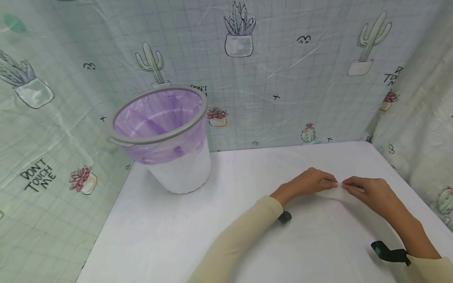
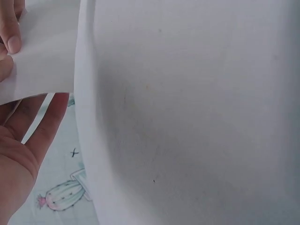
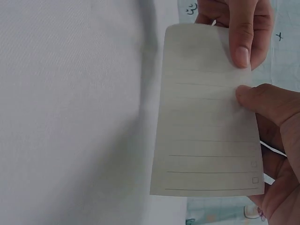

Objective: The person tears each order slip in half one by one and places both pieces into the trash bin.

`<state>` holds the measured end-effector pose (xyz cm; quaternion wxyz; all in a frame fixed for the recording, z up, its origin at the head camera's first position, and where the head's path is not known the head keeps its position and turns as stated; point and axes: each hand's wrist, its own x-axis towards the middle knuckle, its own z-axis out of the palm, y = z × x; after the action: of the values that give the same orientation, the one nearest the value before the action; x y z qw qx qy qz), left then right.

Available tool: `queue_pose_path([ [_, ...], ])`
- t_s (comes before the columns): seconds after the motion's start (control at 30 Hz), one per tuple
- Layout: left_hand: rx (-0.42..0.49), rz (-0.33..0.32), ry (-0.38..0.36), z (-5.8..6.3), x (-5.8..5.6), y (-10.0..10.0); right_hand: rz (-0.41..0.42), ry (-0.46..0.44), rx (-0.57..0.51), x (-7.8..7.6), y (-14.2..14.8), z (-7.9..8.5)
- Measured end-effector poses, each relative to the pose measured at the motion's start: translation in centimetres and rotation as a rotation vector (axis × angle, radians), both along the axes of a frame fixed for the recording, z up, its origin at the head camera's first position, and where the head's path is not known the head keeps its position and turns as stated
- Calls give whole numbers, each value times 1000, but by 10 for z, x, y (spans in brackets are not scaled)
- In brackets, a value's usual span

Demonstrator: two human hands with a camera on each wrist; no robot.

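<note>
A small lined sheet of paper (image 3: 206, 126) is held up between both hands above the right side of the table. Ruled lines and small checkboxes show on it in the right wrist view. My left hand (image 1: 313, 182) pinches it by one long edge, thumb on the lined face and fingers behind. Close beside, the right hand (image 1: 375, 193) grips the same edge, its thumb almost meeting the left thumb. From the left wrist camera the paper (image 2: 47, 56) looks blank, and part of it lies outside the picture.
On the left of the white table (image 1: 240, 177) stands a white bin (image 1: 184, 171) with a grey rim and a purple liner bag (image 1: 159, 114). A cactus-print curtain (image 1: 276, 78) hangs behind and at both sides. Dark camera mounts sit at both wrists.
</note>
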<state>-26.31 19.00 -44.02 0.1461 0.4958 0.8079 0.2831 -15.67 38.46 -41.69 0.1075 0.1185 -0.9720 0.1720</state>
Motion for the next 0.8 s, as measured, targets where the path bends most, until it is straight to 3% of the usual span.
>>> queue_pose_path([
  [0.3, 109, 117, -129, -3, -3, -20, 21, 184, -41, -7, -3, -1],
  [0.63, 148, 137, -148, -7, -6, -34, 20, 106, -120, -16, -20, -2],
  [0.8, 175, 193, -122, -12, -6, -38, 20, 85, -162, -20, -26, -3],
])
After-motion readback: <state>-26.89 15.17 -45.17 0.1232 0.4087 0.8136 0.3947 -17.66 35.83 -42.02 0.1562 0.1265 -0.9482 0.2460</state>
